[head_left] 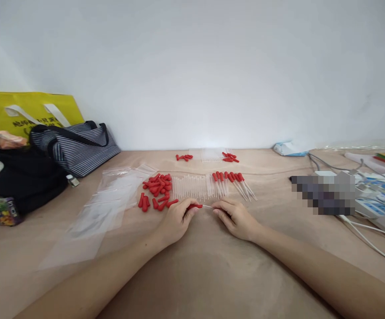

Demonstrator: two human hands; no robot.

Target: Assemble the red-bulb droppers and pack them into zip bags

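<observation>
A red bulb (198, 206) and a thin clear tube (207, 207) lie level, end to end, mid-worktop (179, 274); whether they touch is unclear. Beyond them, loose bulbs (157, 184) heap toward the left edge, beside a row of bare tubes (190, 187). To its right, red-capped droppers (242, 186) point their bulbs at the far edge, near which more loose bulbs (184, 157) lie.
</observation>
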